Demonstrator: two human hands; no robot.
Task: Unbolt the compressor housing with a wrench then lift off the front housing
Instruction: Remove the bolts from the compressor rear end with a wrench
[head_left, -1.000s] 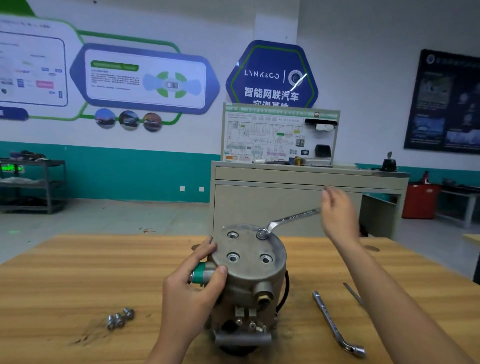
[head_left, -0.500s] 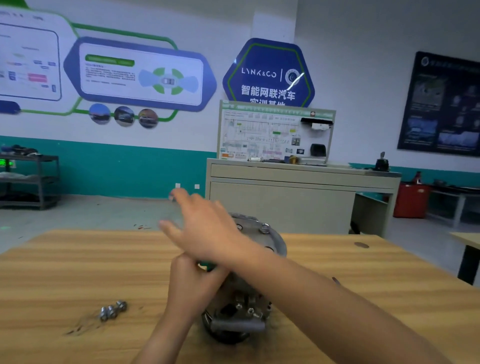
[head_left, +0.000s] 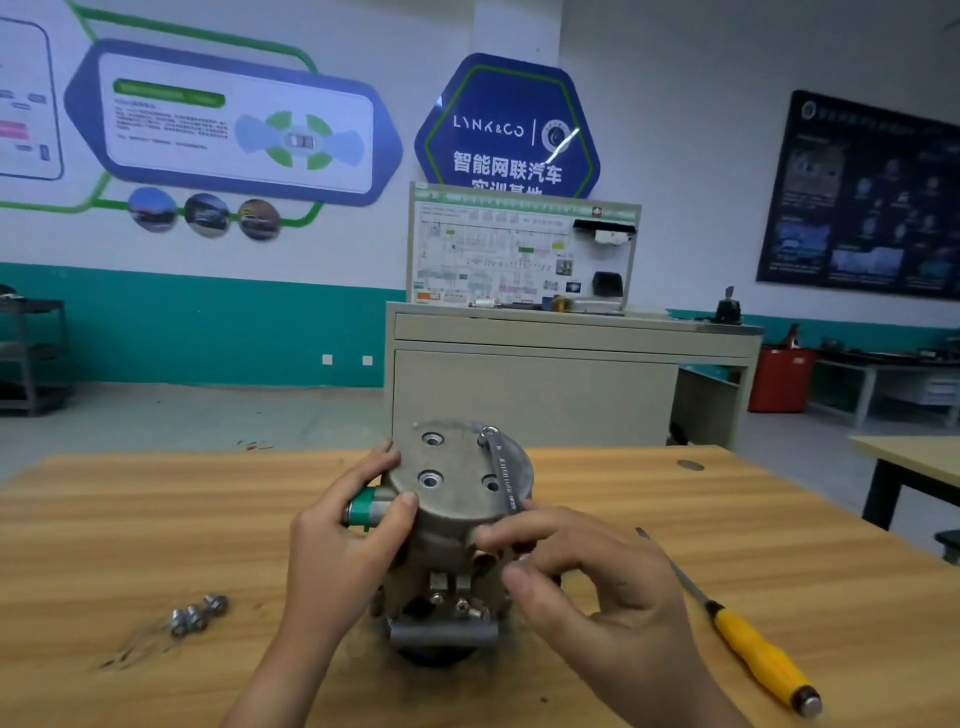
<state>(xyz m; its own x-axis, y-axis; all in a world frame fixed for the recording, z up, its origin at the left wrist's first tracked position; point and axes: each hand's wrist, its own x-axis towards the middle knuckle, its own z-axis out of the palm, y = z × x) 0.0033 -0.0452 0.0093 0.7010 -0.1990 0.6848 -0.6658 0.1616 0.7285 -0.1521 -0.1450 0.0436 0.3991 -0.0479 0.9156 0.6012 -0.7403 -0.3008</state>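
Right hand (head_left: 608, 597) pinching the wrench (head_left: 503, 475), left hand (head_left: 337, 561) clasped around the compressor housing (head_left: 452, 460), "LYNK&CO" sign (head_left: 506, 130) behind.

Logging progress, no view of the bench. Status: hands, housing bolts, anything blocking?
Left hand grips compressor. Right hand holds wrench, ring on last bolt. Three loose bolts on table. Screwdriver lies clear, right side.

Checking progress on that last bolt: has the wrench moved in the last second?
Yes. The wrench swung about its bolt: the handle pointed right past the housing, now it lies across the housing top toward the right hand.
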